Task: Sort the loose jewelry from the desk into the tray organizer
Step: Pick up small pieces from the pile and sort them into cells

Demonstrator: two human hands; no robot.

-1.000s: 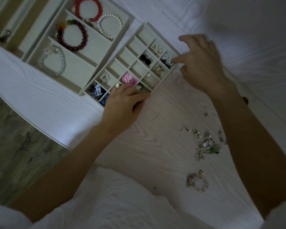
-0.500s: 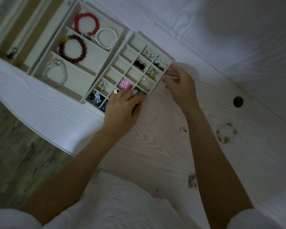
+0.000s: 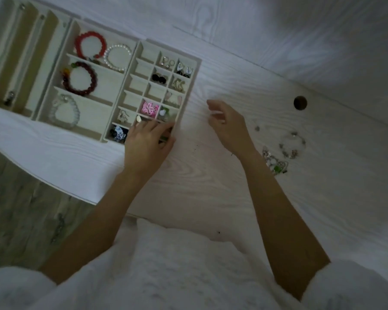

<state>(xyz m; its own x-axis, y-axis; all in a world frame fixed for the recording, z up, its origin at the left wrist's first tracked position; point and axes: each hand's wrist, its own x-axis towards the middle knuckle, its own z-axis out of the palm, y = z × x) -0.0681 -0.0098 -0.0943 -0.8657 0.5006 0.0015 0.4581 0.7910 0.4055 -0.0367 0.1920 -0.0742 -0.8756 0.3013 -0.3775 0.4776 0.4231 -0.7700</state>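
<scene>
The small-compartment tray organizer (image 3: 191, 86) lies at the upper left of the white desk and holds earrings, a pink flower piece (image 3: 150, 107) and dark studs (image 3: 159, 78). My left hand (image 3: 147, 144) rests on its near right corner with fingers stretched over the last compartments. My right hand (image 3: 230, 125), blurred, hovers over the bare desk just right of the tray; its fingers are loosely curled and nothing shows in them. A pile of loose jewelry (image 3: 276, 163) and a beaded bracelet (image 3: 292, 145) lie on the desk right of my right wrist.
A bracelet tray (image 3: 85, 101) with red, dark red, pearl and clear bracelets adjoins the organizer on the left. A long-slot tray (image 3: 20, 63) is farther left. A cable hole (image 3: 300, 103) sits in the desk at right. The desk edge runs along the left, floor below.
My right hand has pulled back from the tray's far right compartments to the desk beside the tray. My left hand stays on the tray corner. The view has shifted.
</scene>
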